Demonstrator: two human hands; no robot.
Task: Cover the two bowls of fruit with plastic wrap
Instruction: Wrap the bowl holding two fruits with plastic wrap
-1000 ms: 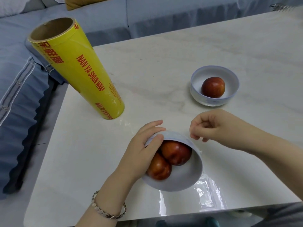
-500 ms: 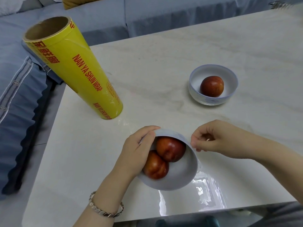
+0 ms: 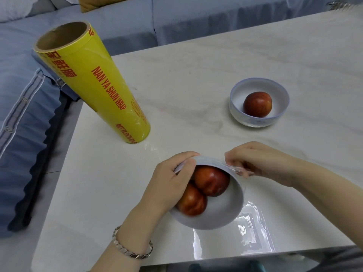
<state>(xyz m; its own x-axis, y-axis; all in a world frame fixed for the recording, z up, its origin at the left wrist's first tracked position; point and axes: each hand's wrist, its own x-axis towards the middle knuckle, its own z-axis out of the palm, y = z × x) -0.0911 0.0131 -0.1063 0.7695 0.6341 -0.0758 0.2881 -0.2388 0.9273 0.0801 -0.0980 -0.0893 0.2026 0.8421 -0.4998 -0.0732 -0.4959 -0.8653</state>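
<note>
The right hand [image 3: 261, 161] has moved in to the far rim of the tilted white bowl of two red fruits [image 3: 214, 197], fingers pinching clear plastic wrap [image 3: 234, 169] there; the left hand [image 3: 169, 183] grips its left rim, so sealing is starting, near the yellow wrap roll [image 3: 94, 85]

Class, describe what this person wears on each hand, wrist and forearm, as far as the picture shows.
The left hand and right hand are bare: no gloves, no visible rings, no sleeves on the forearms. The left wrist carries a metal link bracelet, silvery with a pinkish tint. The right wrist shows nothing worn.
</note>
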